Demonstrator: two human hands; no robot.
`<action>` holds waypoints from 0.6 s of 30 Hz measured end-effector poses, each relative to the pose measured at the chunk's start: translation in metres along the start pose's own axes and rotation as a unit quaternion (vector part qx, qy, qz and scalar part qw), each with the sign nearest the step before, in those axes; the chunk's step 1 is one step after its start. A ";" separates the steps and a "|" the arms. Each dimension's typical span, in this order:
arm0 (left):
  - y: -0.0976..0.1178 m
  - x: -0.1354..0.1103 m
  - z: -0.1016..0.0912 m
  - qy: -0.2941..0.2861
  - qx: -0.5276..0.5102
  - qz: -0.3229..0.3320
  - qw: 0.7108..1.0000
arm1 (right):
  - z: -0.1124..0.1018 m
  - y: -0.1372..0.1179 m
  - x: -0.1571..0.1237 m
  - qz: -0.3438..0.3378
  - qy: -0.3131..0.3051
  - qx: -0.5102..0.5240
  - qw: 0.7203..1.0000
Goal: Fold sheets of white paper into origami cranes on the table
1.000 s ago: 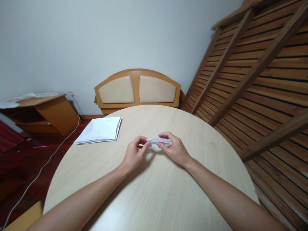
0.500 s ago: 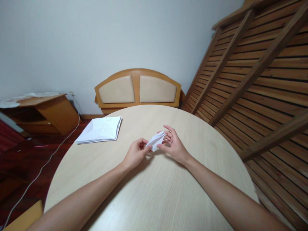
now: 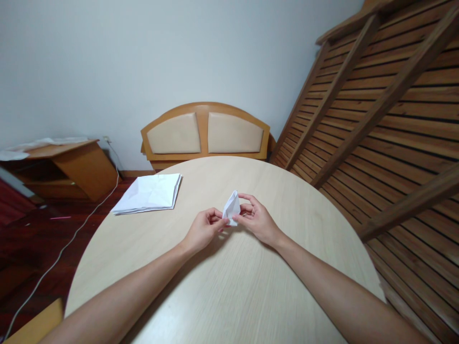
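Note:
A small folded white paper piece [image 3: 231, 208] stands upright between my two hands above the middle of the round table [image 3: 229, 291]. My left hand [image 3: 203, 230] pinches its lower left corner with thumb and fingertips. My right hand [image 3: 257, 220] pinches its right side, fingers curled around it. Both wrists rest low over the tabletop.
A stack of white paper sheets [image 3: 148, 193] lies at the table's far left edge. A wooden chair back [image 3: 204, 131] stands behind the table. A slatted wooden frame [image 3: 387, 105] leans at the right. A low wooden cabinet [image 3: 68, 167] and a cable [image 3: 71, 239] are on the floor, left.
The folded paper has turned from lying flat and horizontal between my hands to standing upright with its point up. My right hand has closed back onto it after loosening.

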State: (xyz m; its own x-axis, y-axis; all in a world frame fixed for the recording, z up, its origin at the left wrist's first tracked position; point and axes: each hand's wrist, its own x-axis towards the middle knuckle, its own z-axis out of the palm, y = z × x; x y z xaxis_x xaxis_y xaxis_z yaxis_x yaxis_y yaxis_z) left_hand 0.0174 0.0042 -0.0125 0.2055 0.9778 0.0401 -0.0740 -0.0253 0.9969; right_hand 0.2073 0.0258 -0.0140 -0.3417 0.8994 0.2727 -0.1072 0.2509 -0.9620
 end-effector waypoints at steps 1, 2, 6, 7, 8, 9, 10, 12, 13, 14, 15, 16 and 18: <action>0.000 0.000 0.000 0.002 0.000 0.000 1.000 | 0.000 0.000 0.000 0.005 0.006 0.003 1.000; 0.000 0.000 -0.001 0.002 0.002 -0.001 1.000 | 0.000 0.000 0.001 0.011 0.013 0.004 1.000; -0.001 0.000 -0.001 -0.005 0.003 -0.010 1.000 | 0.000 0.001 0.003 0.026 0.022 -0.007 0.999; -0.001 0.000 -0.001 -0.009 -0.001 -0.014 1.000 | 0.000 0.001 0.003 0.026 0.021 -0.009 0.999; -0.001 0.000 -0.001 -0.011 -0.004 -0.018 1.000 | 0.000 0.001 0.003 0.025 0.020 -0.010 0.999; -0.001 0.000 -0.001 -0.012 -0.007 -0.021 1.000 | 0.000 0.001 0.003 0.022 0.020 -0.010 1.000; -0.001 0.000 0.000 -0.011 -0.009 -0.023 1.000 | -0.001 0.001 0.003 0.018 0.022 -0.007 1.000; 0.000 0.000 -0.001 -0.007 -0.010 -0.026 1.000 | -0.001 0.000 0.002 0.007 0.033 -0.004 0.999; 0.000 -0.001 -0.001 -0.005 -0.011 -0.028 1.000 | -0.001 0.000 0.001 0.002 0.037 -0.007 0.999; 0.001 -0.001 -0.001 -0.003 -0.012 -0.030 0.999 | -0.001 0.001 0.001 -0.003 0.037 -0.012 0.999; 0.002 -0.001 -0.001 -0.001 -0.015 -0.032 0.999 | -0.001 0.001 0.001 -0.007 0.031 -0.020 0.999; 0.003 -0.002 -0.001 0.001 -0.017 -0.034 0.999 | -0.001 0.002 0.001 -0.009 0.021 -0.028 0.999; 0.004 -0.002 -0.001 0.003 -0.021 -0.038 0.999 | -0.002 0.004 0.001 -0.009 -0.004 -0.041 0.999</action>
State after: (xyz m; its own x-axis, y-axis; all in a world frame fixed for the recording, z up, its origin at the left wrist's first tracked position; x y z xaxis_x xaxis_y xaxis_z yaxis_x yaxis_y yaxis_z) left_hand 0.0154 0.0022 -0.0085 0.2054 0.9780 -0.0362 -0.1000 0.0578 0.9933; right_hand 0.2082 0.0282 -0.0176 -0.3474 0.8921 0.2889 -0.0355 0.2954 -0.9547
